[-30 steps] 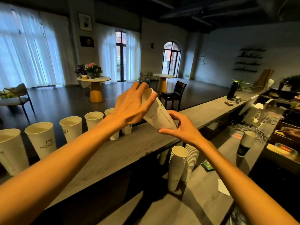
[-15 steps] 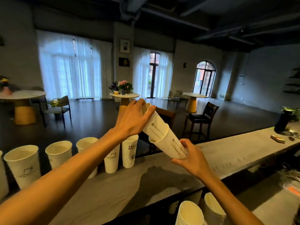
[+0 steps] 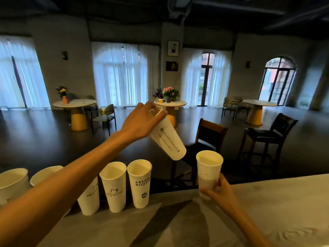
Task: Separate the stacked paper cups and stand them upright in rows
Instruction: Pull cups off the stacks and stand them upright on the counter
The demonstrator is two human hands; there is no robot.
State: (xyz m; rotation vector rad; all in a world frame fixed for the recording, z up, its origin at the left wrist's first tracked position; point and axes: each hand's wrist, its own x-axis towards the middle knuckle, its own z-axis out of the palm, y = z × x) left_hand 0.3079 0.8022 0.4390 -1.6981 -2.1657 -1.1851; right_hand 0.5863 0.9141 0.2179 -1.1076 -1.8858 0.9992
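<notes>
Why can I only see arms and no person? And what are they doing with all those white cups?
The camera sits on the person's head, looking forward and down, so you see only their arms, like your own when you reach out. There is just this one view. The left hand holds a tilted cup by its rim, up in the air. The right hand holds another cup upright, at the grey counter. A row of cups stands upright along the counter's far edge, open ends up. The person is lining the cups up. Behind is a big room with tables, chairs and flowers.
</notes>
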